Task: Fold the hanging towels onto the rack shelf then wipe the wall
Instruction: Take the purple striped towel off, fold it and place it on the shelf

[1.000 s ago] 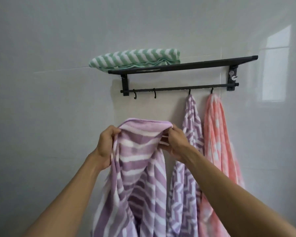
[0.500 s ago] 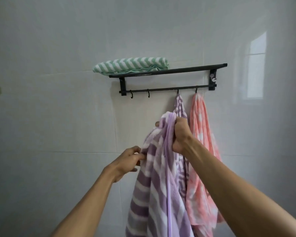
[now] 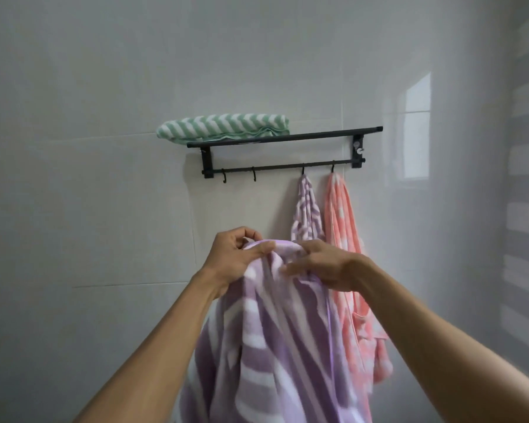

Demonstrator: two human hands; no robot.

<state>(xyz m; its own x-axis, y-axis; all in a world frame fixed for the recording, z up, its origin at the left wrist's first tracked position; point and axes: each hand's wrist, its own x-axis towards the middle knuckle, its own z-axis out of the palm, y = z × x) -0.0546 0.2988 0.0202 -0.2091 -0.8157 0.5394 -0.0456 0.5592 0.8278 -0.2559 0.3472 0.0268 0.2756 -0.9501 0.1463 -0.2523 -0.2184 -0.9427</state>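
Below the black rack (image 3: 283, 138), in front of the tiled wall (image 3: 104, 209), we hold the purple striped towel (image 3: 275, 340) bunched at its top edge: our left hand (image 3: 237, 257) pinches the cloth, our right hand (image 3: 321, 265) grips it beside. We judge the second fold is in hand. One green towel (image 3: 223, 127) already lies folded on the shelf; another purple towel (image 3: 307, 212) and a pink towel (image 3: 344, 227) hang from hooks. Next we must find the corners and halve the cloth evenly.

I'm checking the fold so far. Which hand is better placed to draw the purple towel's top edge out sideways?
Probably the left hand: it pinches the purple towel at its top fold, while the right hand lies flatter.
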